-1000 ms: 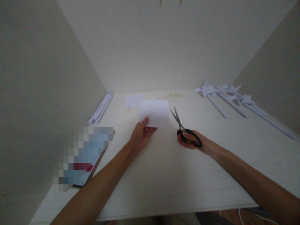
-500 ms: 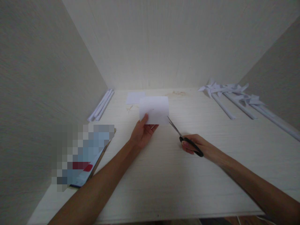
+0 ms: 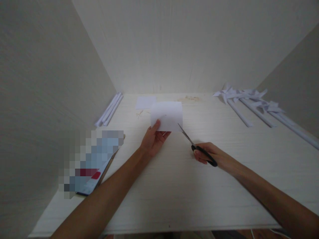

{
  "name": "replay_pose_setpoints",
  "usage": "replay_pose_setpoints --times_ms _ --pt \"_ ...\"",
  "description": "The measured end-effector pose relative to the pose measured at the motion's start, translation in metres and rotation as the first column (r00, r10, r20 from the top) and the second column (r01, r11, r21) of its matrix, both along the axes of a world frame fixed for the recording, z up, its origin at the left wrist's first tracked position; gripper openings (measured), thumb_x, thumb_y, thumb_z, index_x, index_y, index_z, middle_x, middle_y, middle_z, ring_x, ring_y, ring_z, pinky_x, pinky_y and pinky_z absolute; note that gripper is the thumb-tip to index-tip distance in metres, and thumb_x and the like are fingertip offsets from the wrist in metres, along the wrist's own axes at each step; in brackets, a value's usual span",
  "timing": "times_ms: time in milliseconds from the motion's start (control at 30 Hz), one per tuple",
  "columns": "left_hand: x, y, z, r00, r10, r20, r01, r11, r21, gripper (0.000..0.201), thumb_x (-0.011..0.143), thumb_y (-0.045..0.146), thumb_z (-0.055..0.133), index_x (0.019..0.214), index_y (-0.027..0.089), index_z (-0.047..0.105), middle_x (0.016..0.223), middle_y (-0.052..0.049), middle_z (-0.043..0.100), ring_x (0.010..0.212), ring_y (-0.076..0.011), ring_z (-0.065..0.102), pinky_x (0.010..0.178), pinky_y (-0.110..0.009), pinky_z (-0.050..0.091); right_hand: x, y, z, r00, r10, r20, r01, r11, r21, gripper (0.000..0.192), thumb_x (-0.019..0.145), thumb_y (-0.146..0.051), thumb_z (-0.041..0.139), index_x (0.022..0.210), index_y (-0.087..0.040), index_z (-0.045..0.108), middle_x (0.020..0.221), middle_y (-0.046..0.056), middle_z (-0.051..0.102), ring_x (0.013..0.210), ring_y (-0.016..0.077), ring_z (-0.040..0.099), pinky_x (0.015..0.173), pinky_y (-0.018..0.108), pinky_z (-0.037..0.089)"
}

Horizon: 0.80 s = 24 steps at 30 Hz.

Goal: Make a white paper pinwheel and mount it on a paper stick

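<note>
Between thumb and fingers, my left hand (image 3: 152, 139) grips a white sheet of paper (image 3: 171, 114) by its lower left part, the thumb on top. The sheet curves slightly and has a small dark dot near its middle. My right hand (image 3: 204, 152) is wrapped round the black handles of a pair of scissors (image 3: 188, 136). The blades point up and left, and their tips overlap the sheet's lower right corner in view. The blades look nearly closed; whether they touch the paper, I cannot tell.
Another white sheet (image 3: 144, 102) lies behind on the table (image 3: 159, 196). Rolled paper tubes (image 3: 109, 109) lie at the left wall. Several paper pinwheels on tube sticks (image 3: 256, 111) lie at the right. A partly blurred phone-like device (image 3: 96, 175) rests beside my left forearm. Walls enclose three sides.
The view has shifted slightly, so the table's things sit a little further right. The sheet now overlaps the scissor tips at its lower right corner. Both hands keep their grips.
</note>
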State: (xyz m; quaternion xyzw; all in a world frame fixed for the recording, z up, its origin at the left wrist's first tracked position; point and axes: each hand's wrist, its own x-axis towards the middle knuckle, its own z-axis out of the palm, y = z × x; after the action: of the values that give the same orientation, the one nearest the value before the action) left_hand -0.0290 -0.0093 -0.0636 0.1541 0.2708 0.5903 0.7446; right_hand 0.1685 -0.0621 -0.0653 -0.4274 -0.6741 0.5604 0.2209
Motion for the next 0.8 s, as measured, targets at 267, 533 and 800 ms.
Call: replay_pose_setpoints --times_ms 267,533,800 --pt "0.0004 0.0000 0.0017 0.999 -0.004 -0.031 0.004 1.000 -0.021 0.012 0.082 0.014 0.046 0.083 0.013 0.058 0.080 -0.004 0.068 0.071 -0.0123 0.065 0.073 -0.028 0.054 0.0011 0.0012 -0.0022 1.000 -0.004 -0.016 0.003 1.000 -0.021 0.046 0.074 -0.059 0.046 0.055 -0.017 0.041 0.049 -0.004 0.034 0.044 0.0064 0.029 0.039 0.022 0.020" --pt "0.0009 -0.0011 0.0029 0.999 -0.002 -0.036 0.000 0.999 -0.044 0.013 0.083 0.014 0.046 0.083 0.013 0.058 0.080 -0.004 0.068 0.071 -0.0124 0.065 0.074 -0.028 0.053 0.0001 0.0003 -0.0009 1.000 -0.011 0.010 0.011 0.999 -0.038 0.046 0.074 -0.058 0.046 0.055 -0.017 0.040 0.049 -0.004 0.035 0.043 0.0059 0.028 0.038 0.022 0.018" --pt "0.0003 -0.0005 0.0018 0.999 0.005 -0.041 -0.007 0.999 -0.045 0.012 0.082 0.013 0.047 0.082 0.014 0.059 0.081 -0.004 0.068 0.072 -0.0125 0.065 0.074 -0.028 0.053 0.0003 0.0005 -0.0004 1.000 0.018 0.022 -0.018 1.000 -0.023 0.047 0.075 -0.060 0.042 0.055 -0.018 0.038 0.050 -0.005 0.034 0.044 0.0063 0.028 0.040 0.022 0.019"
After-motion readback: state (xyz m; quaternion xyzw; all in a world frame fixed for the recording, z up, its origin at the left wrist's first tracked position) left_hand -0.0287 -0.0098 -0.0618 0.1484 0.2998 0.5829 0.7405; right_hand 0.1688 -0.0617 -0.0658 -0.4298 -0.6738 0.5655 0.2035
